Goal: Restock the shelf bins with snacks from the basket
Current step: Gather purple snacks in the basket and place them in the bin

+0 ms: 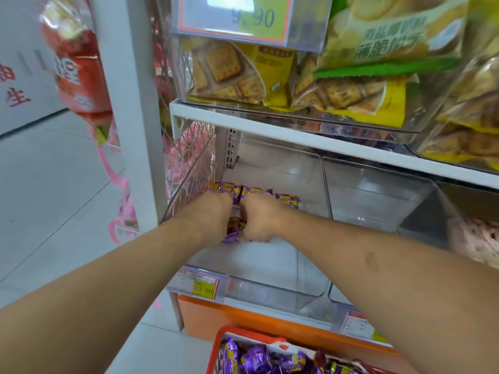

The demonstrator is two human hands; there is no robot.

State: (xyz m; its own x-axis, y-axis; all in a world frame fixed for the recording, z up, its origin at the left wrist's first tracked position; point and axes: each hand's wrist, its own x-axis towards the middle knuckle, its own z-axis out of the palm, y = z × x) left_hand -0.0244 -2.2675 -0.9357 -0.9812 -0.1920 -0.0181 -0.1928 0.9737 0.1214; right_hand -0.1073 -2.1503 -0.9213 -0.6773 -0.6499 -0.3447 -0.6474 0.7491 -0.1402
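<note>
- Inside the clear plastic bin (270, 282) at the left end of the lower shelf, a clutch of small purple-and-yellow snack packets (235, 229) sits between two hands; the wrappers are glossy and crinkled, pillow-shaped, and their print is too blurred to read.
- The left hand (213, 215) has its fingers curled around the packets from the left side; the right hand (260, 220) curls around them from the right, knuckles up, the two fists nearly touching.
- Just behind the hands, a row of the same purple packets (256, 193) lies along the back of the bin floor.
- The bin has smooth, transparent walls; a second clear bin (378, 201) stands beside it on the right.
- A price tag (205, 286) on the bin's front lip shows a yellow patch reading "23.60".
- Below, at the bottom edge, an orange-red plastic basket (224, 338) holds a heap of purple packets (259, 360).
- On the white shelf (297, 130) above, a clear bin carries yellow bags (243, 74) printed with square crackers, and a label holder (243, 20) reads "9.90".
- A red bag (75, 68) hangs at the left by the white upright.
</note>
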